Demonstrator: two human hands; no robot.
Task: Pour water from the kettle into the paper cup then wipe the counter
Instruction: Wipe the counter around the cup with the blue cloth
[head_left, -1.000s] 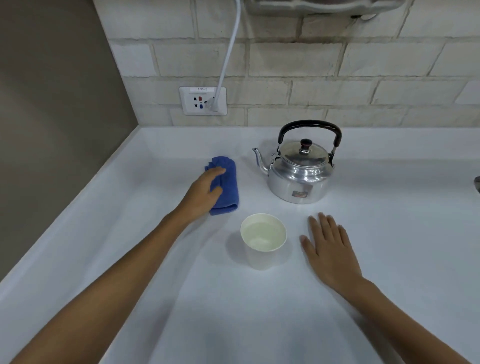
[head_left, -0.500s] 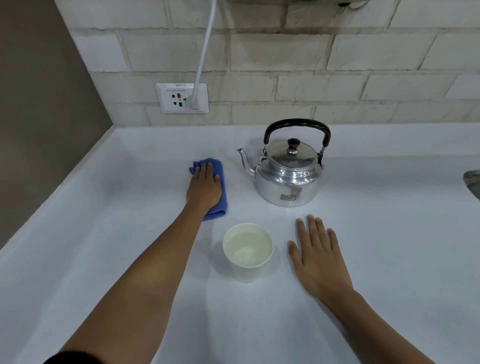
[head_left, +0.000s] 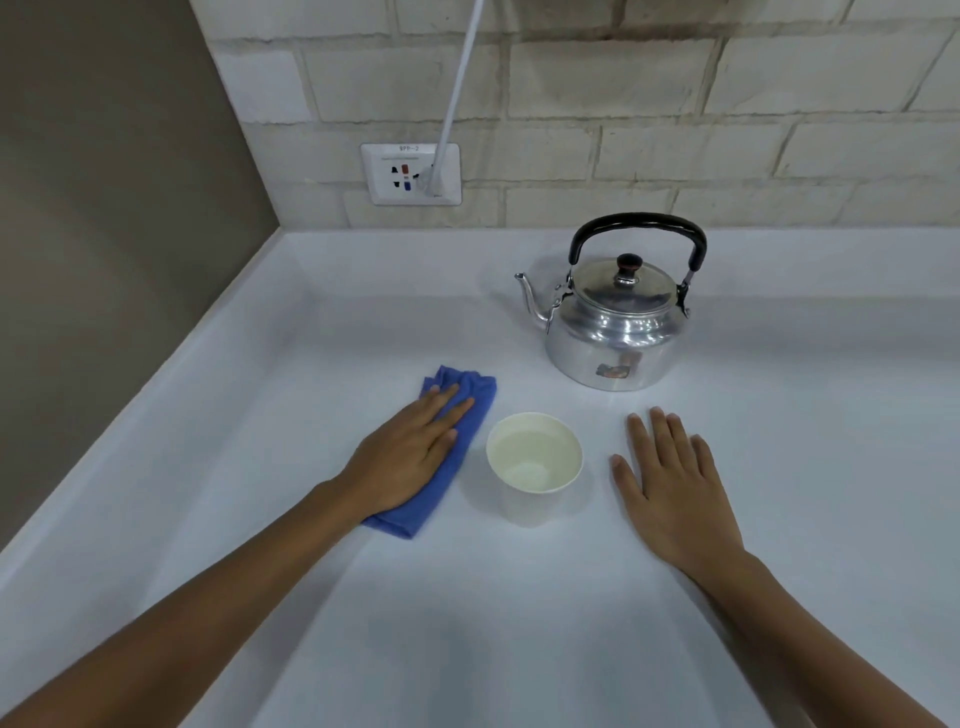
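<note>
A shiny metal kettle (head_left: 615, 332) with a black handle stands upright on the white counter (head_left: 467, 623), spout pointing left. In front of it is a white paper cup (head_left: 534, 467) with water inside. My left hand (head_left: 410, 457) lies flat on a folded blue cloth (head_left: 470, 410), pressing it to the counter just left of the cup. My right hand (head_left: 670, 483) rests palm down on the counter to the right of the cup, fingers spread, holding nothing.
A white wall socket (head_left: 410, 174) with a white cable (head_left: 457, 88) plugged in sits on the brick wall behind. A brown side wall (head_left: 104, 234) borders the counter on the left.
My left hand has slid the blue cloth toward me, from beside the kettle's spout to just left of the cup. My right hand, the cup and the kettle stay put.
</note>
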